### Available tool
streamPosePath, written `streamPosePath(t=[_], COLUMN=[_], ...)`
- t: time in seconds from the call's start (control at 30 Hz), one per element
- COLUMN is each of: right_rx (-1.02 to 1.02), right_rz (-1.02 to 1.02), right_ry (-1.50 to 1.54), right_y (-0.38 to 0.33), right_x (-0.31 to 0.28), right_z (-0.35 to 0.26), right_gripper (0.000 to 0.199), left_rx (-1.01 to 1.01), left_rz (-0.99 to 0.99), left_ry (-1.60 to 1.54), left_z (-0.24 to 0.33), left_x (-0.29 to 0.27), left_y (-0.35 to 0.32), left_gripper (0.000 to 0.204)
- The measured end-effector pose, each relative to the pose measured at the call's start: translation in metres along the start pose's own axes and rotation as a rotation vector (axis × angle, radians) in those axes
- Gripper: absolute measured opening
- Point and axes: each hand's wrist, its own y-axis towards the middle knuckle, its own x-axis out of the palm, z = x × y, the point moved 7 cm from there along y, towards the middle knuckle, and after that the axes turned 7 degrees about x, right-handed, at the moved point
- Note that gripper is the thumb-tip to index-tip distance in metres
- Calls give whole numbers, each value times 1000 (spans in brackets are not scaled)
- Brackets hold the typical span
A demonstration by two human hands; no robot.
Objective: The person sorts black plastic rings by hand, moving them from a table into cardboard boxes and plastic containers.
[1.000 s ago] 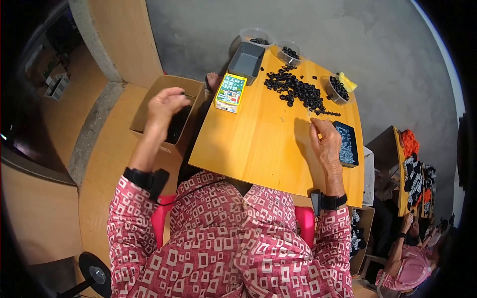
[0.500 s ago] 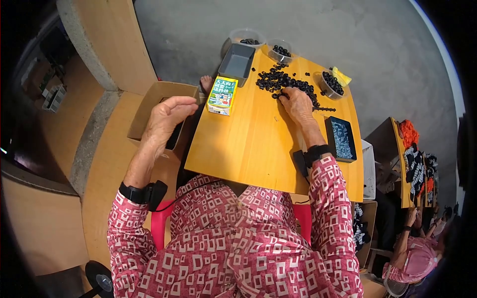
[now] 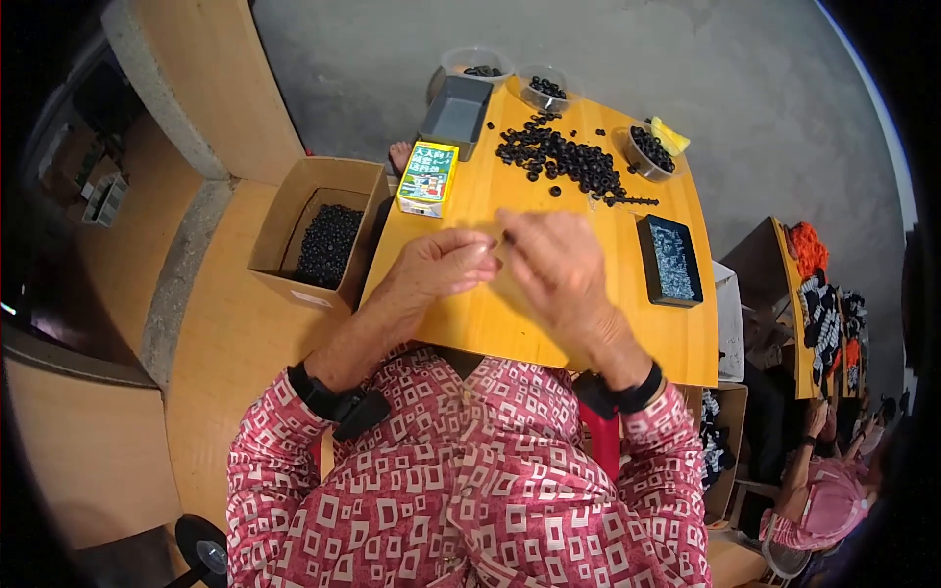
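My hands meet over the near half of the wooden table. My left hand (image 3: 443, 267) is closed in a pinch; whatever lies between its fingertips is too small to make out. Close beside it, my right hand (image 3: 561, 263) is slightly blurred and pinches a small black piece (image 3: 509, 237) at its fingertips. Beyond them spreads a loose pile of small black ring-like pieces (image 3: 564, 162), and one lone piece (image 3: 555, 191) lies at its near side. A row of the pieces (image 3: 632, 201) sticks out to the right of the pile.
Clear tubs (image 3: 545, 90) of black parts stand along the far edge, near a grey tray (image 3: 457, 116) and a yellow-green carton (image 3: 428, 178). At right sit a filled tub (image 3: 649, 157) and a dark box (image 3: 671, 261). A cardboard box (image 3: 284, 279) of black pieces is left of the table (image 3: 470, 328).
My right hand has come back from the pile toward me with a small black piece. My left hand has moved right from beside the carton, bringing the fingertips of both hands close together.
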Motion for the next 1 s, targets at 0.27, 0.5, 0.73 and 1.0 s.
streamPosePath(t=[0.27,0.5,0.73,1.0], right_rx=[156,247,459,377], right_rz=[-29,-96,-226,-205], right_ry=[202,286,587,506], right_y=[-29,-36,-47,-43], right_x=[0,1,15,12], right_z=[-9,-3,13,7], right_gripper=[30,24,19,21], left_rx=[-50,-7,-23,-51], left_rz=[90,39,-6,5], left_ry=[-74,-148,-164,-133], left_z=[-14,-11,-17,-17], left_x=[16,19,16,15], left_y=[-11,-15,-16,-16], left_gripper=[13,16,16,15])
